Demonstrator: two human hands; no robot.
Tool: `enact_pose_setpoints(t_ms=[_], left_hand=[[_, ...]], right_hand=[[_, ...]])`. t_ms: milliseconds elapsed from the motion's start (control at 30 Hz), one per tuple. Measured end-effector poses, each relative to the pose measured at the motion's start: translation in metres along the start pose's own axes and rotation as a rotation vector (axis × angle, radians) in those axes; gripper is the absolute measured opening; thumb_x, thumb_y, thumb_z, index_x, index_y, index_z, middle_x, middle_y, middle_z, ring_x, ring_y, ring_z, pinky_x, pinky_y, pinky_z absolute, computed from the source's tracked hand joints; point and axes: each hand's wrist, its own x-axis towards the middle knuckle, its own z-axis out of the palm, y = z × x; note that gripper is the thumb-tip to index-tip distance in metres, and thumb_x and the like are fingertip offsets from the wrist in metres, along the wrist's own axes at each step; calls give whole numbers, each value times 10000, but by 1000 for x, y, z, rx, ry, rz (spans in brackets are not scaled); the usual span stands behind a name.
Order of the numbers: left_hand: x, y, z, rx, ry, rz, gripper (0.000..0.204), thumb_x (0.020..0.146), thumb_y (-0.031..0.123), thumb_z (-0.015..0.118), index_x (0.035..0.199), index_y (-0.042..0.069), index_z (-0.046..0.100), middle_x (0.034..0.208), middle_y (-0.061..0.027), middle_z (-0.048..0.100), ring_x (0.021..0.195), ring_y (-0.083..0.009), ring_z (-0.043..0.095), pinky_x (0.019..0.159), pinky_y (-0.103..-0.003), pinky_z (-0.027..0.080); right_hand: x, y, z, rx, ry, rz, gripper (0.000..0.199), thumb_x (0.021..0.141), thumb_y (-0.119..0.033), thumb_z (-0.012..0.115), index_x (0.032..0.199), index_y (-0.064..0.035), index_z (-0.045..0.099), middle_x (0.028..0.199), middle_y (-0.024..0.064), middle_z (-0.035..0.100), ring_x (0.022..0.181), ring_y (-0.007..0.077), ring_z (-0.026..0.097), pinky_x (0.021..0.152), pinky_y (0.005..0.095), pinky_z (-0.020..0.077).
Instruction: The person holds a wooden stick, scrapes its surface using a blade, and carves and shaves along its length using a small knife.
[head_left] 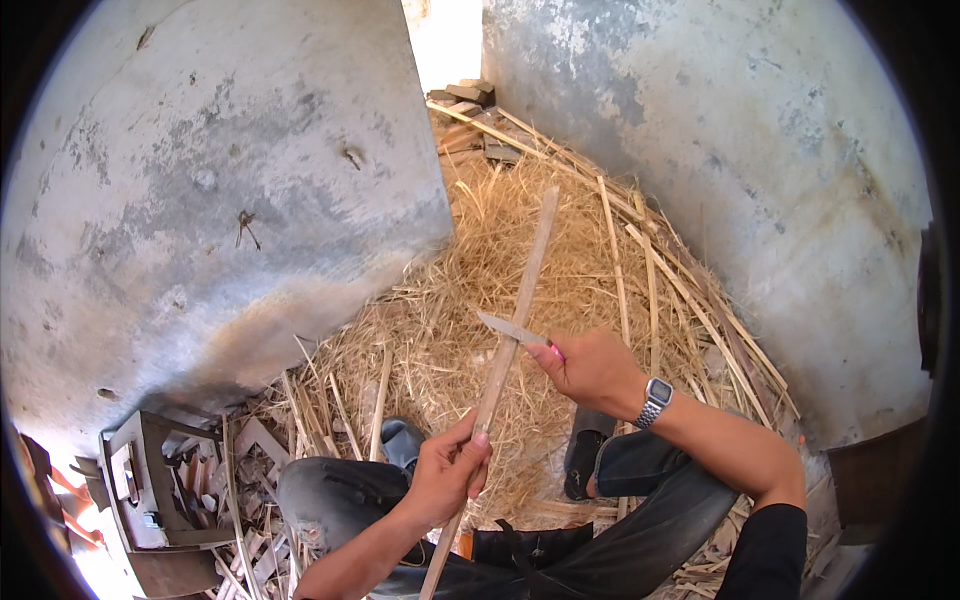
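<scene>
Wooden strip (pixel 531 275) slants up through my remote view, its far end above straw-coloured shavings (pixel 430 330), its near part running out at the lower edge. I watch the left hand (pixel 448 468) pinch it below its middle, thumb lying on top, fingers curled underneath, that forearm angling up from the lower edge. I see the right hand (pixel 600 375) closed round the handle of a knife (pixel 503 326), thumb reaching forward toward the blade, which lies across the strip with its tip to the left. This forearm comes in from the lower right, elbow bent outward, a metal watch (pixel 655 400) at the wrist; whether the blade bites into the wood, I cannot tell
</scene>
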Motion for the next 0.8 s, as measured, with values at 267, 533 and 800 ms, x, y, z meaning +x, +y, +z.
enact_pose_setpoints(t_ms=[267, 533, 800], left_hand=[[6, 1, 0, 51, 37, 56, 478, 1122, 265, 540, 1539, 37, 483, 866, -24, 540, 531, -78, 470, 487, -210, 378], [5, -2, -5, 1, 18, 54, 485, 1112, 235, 563, 1549, 48, 469, 896, -23, 550, 548, -86, 489, 497, -211, 390], [4, -4, -4, -36, -8, 5, 557, 1096, 216, 606, 1587, 25, 425, 841, 5, 547, 549, -57, 485, 503, -214, 401]], right_hand=[[-18, -29, 5, -9, -144, -136, 533, 1023, -538, 591, 745, -85, 624, 510, 160, 559, 473, 388, 619, 445, 491, 485], [-33, -43, 13, 47, -152, -186, 553, 1032, -544, 584, 717, -90, 593, 517, 143, 572, 472, 368, 628, 434, 465, 483], [-37, -38, 14, 88, -102, -208, 516, 1040, -492, 585, 718, -89, 594, 521, 162, 555, 468, 386, 610, 438, 481, 472]])
